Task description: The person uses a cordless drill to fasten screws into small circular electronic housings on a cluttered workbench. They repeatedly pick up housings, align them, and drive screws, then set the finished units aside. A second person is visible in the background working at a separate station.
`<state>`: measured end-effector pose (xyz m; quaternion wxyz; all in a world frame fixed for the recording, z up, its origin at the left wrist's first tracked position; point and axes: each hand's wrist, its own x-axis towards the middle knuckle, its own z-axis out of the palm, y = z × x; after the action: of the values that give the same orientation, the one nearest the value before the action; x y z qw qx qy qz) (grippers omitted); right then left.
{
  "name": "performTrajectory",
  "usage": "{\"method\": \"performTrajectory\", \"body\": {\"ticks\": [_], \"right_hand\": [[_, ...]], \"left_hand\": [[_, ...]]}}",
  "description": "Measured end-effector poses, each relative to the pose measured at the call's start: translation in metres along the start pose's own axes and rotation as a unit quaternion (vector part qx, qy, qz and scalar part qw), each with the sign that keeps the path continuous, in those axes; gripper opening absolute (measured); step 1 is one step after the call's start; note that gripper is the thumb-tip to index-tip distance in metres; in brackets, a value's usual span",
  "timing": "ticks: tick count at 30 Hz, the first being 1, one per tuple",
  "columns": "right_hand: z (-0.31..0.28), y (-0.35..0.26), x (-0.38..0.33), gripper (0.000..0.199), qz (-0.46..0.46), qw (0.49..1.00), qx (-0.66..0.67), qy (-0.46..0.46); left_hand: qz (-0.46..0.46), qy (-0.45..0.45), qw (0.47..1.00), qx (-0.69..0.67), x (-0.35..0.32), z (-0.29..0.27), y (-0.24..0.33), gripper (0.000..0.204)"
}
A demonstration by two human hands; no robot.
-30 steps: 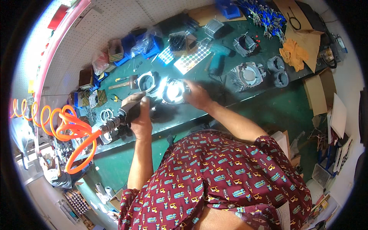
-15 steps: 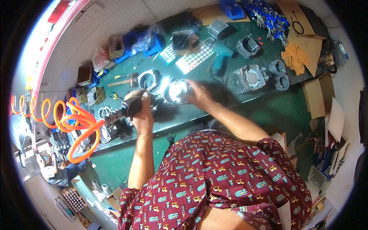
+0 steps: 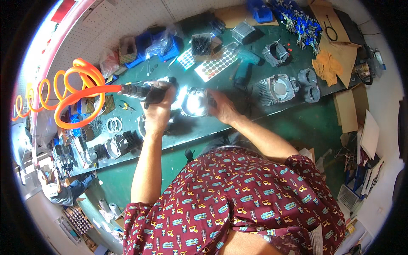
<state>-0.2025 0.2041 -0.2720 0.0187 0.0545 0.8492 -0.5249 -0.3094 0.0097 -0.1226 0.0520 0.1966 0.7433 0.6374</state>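
My left hand [image 3: 157, 111] is closed around a black air tool [image 3: 146, 92], which lies across the top of the fist above the bench. An orange coiled air hose [image 3: 87, 91] runs from the tool's left end. To the right of it, a round metal housing [image 3: 194, 102] sits on the bench, its inside shining brightly under the light. My right hand [image 3: 224, 108] grips this housing by its right side, fingers partly hidden behind the rim. Another metal part behind the left hand is mostly covered by the hand and tool.
A teal cordless drill [image 3: 243, 70] lies beyond the housing, near a sheet of round stickers [image 3: 216, 63]. Finned metal housings [image 3: 276, 89] stand to the right, by orange gloves [image 3: 327, 66]. Blue bins [image 3: 168, 49] line the back. Another person [image 3: 61, 189] sits at far left.
My left hand has moved up and away from me with the air tool, and the orange hose has swung upward with it. The right hand stays on the housing.
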Motion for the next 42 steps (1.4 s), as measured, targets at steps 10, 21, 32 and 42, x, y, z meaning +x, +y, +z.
{"method": "performTrajectory", "body": {"ticks": [10,21,32,42], "right_hand": [[-0.003,0.006,0.001,0.068,0.017,1.000,-0.002,0.017],[0.001,0.015,0.005,0.057,-0.047,0.992,0.029,0.111],[-0.001,0.021,0.007,0.056,-0.053,0.990,0.044,0.122],[0.007,0.042,0.018,0.048,-0.094,0.989,0.034,0.112]], "left_hand": [[0.022,0.054,0.998,-0.009,-0.009,0.008,0.017,0.015],[-0.023,0.046,0.995,-0.083,-0.058,0.036,0.006,0.020],[0.031,0.039,0.998,-0.048,-0.056,0.045,-0.004,0.019],[-0.001,-0.166,0.986,-0.035,-0.022,0.083,0.029,0.021]]}}
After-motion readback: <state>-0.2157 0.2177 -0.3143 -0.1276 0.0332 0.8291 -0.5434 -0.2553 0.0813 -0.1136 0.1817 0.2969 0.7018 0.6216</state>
